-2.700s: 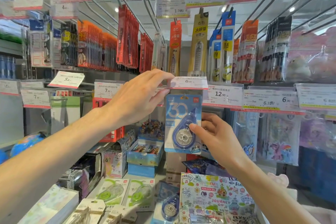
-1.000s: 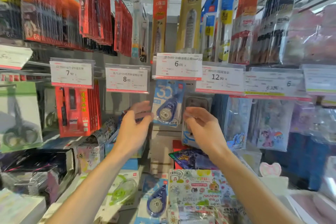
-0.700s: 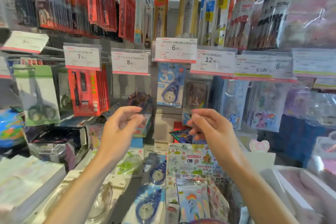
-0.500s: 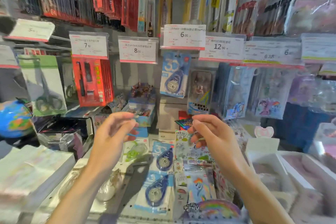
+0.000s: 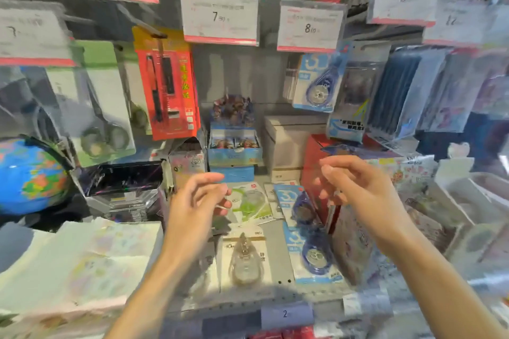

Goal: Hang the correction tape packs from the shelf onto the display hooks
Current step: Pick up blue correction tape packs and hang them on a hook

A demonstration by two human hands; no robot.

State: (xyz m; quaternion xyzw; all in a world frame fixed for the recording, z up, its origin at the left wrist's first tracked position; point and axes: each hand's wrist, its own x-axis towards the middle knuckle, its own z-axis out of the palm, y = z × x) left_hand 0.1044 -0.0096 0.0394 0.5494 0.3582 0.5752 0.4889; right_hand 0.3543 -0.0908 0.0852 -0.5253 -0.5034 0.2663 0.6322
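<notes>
Everywhere there is blur, so labels and small print cannot be read. Both hands hover empty over the shelf [image 5: 278, 290]: left hand [image 5: 192, 202] and right hand [image 5: 358, 190], fingers loosely curled and parted. One blue correction tape pack [image 5: 316, 82] hangs on a hook; two more blue packs [image 5: 308, 237] lie flat below, the farther one partly overlapped.

One blue pack [image 5: 316, 82] hangs upper right of centre, tilted. Two more blue packs [image 5: 300, 203] [image 5: 314, 256], a green pack [image 5: 252, 201] and a grey pack [image 5: 245, 259] lie flat, lower centre.
</notes>
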